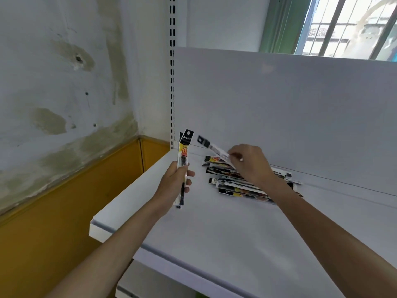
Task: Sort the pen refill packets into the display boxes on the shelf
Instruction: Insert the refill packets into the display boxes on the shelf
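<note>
My left hand grips a small bunch of pen refill packets upright above the left end of the white shelf; their black header cards point up. My right hand pinches a single packet by its lower part, lifted and slanting up to the left above a loose pile of packets lying on the shelf near the back panel. The right hand and wrist cover part of the pile. No display box shows in this view.
A white back panel rises behind the shelf, with a slotted upright post at its left. A stained wall with a yellow lower band lies to the left. A barred window is at top right.
</note>
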Available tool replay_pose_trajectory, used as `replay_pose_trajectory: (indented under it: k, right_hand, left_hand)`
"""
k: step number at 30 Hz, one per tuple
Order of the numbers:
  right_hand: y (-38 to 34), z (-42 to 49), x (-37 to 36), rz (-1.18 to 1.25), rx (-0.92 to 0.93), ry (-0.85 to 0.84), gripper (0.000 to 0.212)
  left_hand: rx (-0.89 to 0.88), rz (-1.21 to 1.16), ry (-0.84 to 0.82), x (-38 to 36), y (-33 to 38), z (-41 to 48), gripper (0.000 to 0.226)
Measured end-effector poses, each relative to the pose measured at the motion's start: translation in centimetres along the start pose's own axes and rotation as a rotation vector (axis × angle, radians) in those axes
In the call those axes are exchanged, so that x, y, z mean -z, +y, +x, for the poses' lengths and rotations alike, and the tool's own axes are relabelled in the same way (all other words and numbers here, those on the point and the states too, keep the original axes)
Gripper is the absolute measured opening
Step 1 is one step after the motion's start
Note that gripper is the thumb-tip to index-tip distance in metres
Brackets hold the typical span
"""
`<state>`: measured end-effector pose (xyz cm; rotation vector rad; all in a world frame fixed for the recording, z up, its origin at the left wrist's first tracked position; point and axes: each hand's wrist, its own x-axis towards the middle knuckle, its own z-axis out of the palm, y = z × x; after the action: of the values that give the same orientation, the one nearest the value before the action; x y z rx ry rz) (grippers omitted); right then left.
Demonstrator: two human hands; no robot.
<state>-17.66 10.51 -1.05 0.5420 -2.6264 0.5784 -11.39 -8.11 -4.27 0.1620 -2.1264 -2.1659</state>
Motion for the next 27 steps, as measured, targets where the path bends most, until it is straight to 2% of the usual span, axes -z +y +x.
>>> replay_pose_trajectory:
  k: [2, 6, 8, 11, 14, 16, 18, 20, 23, 25, 27]
  right_hand:
    - [-2.3, 0.0, 1.0, 0.301, -0.105, -0.01, 0.017]
    - [-4.8, -1.8, 1.1, 0.905, -0.325, -0.218, 0.008]
    - [-4.5, -3.0, 1.1, 1.041, -0.378, -0.196, 0.008]
    - [-3.3, -5.0, 1.6, 0.952, -0.401, -0.111, 0.007]
    - [-1.6, -7.3, 3.5, 0.739, -0.384, -0.056, 0.014]
    - [-0.2, -9.1, 5.3, 0.778, -0.418, -0.08, 0.013]
    - [1.6, -11.0, 7.4, 0.823, -0.549, -0.016, 0.026]
    - [3.6, -13.2, 9.6, 0.757, -0.643, 0.043, 0.039]
    - [6.0, -17.0, 12.2, 0.608, -0.673, -0.039, 0.048]
    - [8.0, -20.0, 14.3, 0.544, -0.705, -0.007, 0.047]
    - [9.6, -22.3, 16.1, 0.552, -0.756, 0.054, 0.04]
  left_hand:
    - [-0.015, -0.008, -0.019, -0.6, 0.4, 0.0, 0.016]
    - [-0.073, 0.06, -0.093, -2.6, 1.1, -0.5, 0.018]
    - [-0.086, 0.08, -0.146, -3.5, 1.1, -0.9, 0.024]
    - [-0.116, 0.149, -0.239, -5.2, 0.8, -1.7, 0.03]
    - [-0.135, 0.142, -0.411, -7.7, 0.6, -3.1, 0.011]
    - [-0.105, 0.06, -0.519, -9.8, 0.8, -4.1, 0.007]
    - [-0.087, 0.042, -0.59, -12.2, 1.0, -5.1, 0.007]
    - [-0.119, 0.11, -0.64, -15.1, 0.9, -6.0, 0.019]
    - [-0.23, 0.234, -0.727, -20.4, 0.5, -8.7, 0.057]
    - [-0.258, 0.26, -0.799, -24.7, 0.3, -11.6, 0.071]
    - [-0.264, 0.268, -0.827, -27.5, 0.6, -13.8, 0.073]
